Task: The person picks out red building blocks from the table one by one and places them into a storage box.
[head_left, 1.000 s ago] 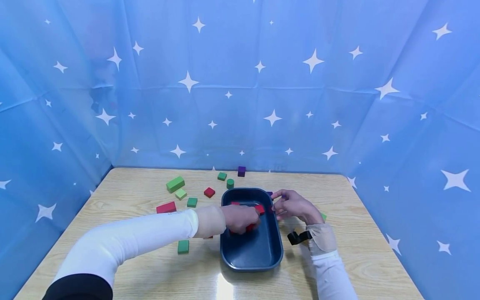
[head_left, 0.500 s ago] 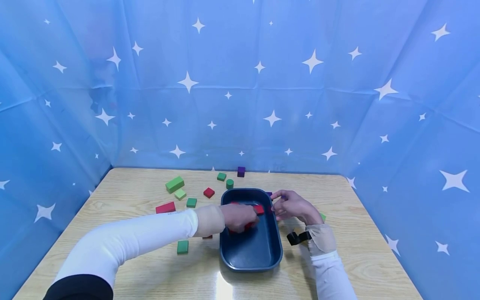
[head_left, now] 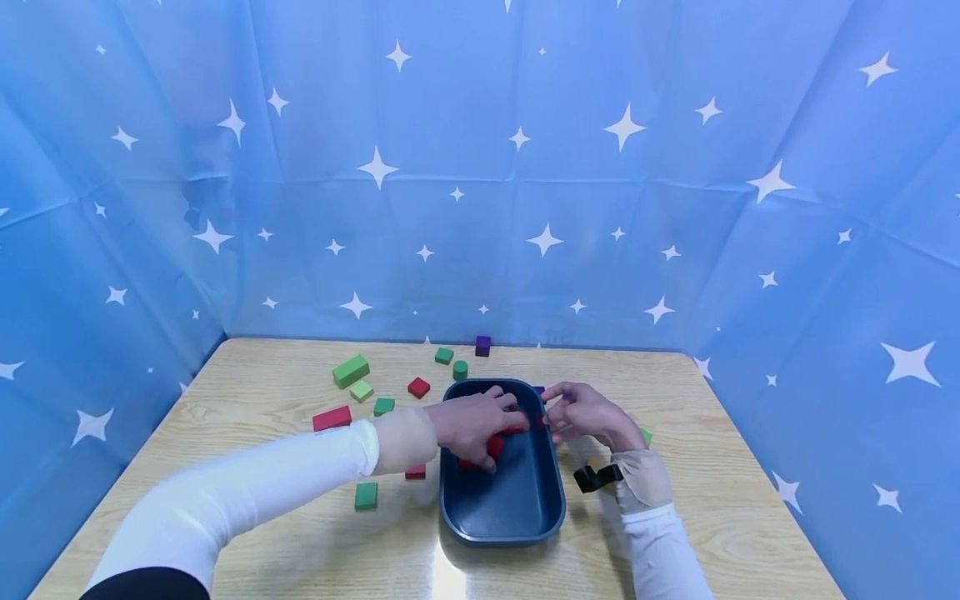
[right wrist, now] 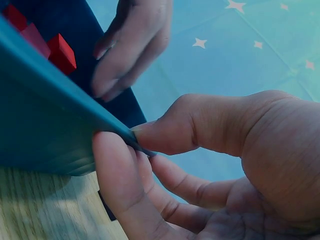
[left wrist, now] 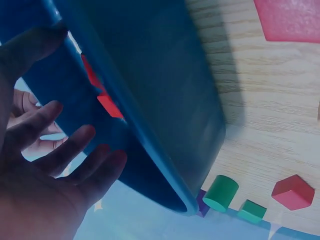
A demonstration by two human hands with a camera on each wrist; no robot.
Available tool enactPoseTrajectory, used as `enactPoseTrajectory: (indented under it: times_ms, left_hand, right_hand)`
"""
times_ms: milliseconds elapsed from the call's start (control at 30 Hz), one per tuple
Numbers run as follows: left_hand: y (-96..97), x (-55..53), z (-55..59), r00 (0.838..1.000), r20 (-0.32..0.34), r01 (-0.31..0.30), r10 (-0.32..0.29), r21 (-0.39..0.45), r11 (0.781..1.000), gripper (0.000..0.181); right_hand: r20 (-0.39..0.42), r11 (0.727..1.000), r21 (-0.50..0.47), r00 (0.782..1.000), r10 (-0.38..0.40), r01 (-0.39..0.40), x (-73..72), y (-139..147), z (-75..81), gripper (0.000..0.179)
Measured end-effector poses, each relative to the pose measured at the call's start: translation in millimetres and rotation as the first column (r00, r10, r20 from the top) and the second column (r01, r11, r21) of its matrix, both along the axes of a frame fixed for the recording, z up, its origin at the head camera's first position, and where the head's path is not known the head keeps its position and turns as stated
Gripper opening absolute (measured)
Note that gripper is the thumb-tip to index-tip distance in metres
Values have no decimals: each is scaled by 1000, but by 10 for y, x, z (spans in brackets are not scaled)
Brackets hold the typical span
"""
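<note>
A dark blue rectangular bin stands on the table with several red blocks inside it. My left hand is over the bin's left side, fingers spread and slightly bent above the red blocks; nothing shows in its grasp in the left wrist view. It partly covers the blocks in the head view. On the opposite side, my right hand pinches the bin's rim between thumb and fingers near the far right corner.
Left of the bin lie a long red block, a light green block and a green block. Behind it are a green cylinder, a small red block and a purple cube. A starry blue curtain surrounds the table.
The left hand's fingers, curled down among the red blocks before, have spread, and the hand has shifted slightly left and up. The right hand keeps its place on the rim.
</note>
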State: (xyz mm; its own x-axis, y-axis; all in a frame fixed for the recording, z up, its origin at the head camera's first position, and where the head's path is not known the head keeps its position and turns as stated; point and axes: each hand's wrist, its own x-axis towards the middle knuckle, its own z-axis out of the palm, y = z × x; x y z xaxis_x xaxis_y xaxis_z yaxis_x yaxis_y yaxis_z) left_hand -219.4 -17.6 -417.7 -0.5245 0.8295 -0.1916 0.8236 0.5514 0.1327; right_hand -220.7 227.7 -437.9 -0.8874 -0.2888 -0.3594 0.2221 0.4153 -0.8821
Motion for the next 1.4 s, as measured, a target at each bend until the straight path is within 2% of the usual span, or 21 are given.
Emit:
enactPoseTrajectory:
  times_ms: [233,467,600,767,833,1000,1067,1267,1400]
  left_hand:
    - [-115,-48,49,995,14,-98,97,105,990,88]
    - [-276,-139,148,981,30,-193,191,212,958,94]
    - [-397,-215,183,971,12,-236,240,247,940,99]
    - [-574,-344,208,950,17,-302,311,300,905,100]
    - [-651,-390,206,941,44,-332,337,334,882,100]
    - [-843,-478,169,913,112,-403,391,381,832,101]
    - [-912,-508,136,902,129,-428,411,377,821,100]
    - [-1047,-605,-18,881,159,-472,446,371,800,97]
    - [-1077,-637,-99,869,157,-494,469,333,803,96]
  right_hand:
    - [5,1000,-5,1000,-3,3,4,-2,-2,46]
    - [-2,1000,-3,1000,-11,10,1,3,-7,45]
    - [-4,1000,-6,1000,-9,9,0,6,-16,47]
    - [-9,1000,-5,1000,-14,14,-4,6,-9,48]
    - [-11,1000,0,1000,-16,16,-8,5,-2,48]
    - [-10,1000,6,1000,-15,15,-19,0,8,47]
    - [-9,1000,6,1000,-14,14,-21,0,6,48]
    - [-6,1000,-1,1000,-15,15,-14,0,-2,48]
    - [-1,1000,-3,1000,-19,19,3,-12,2,48]
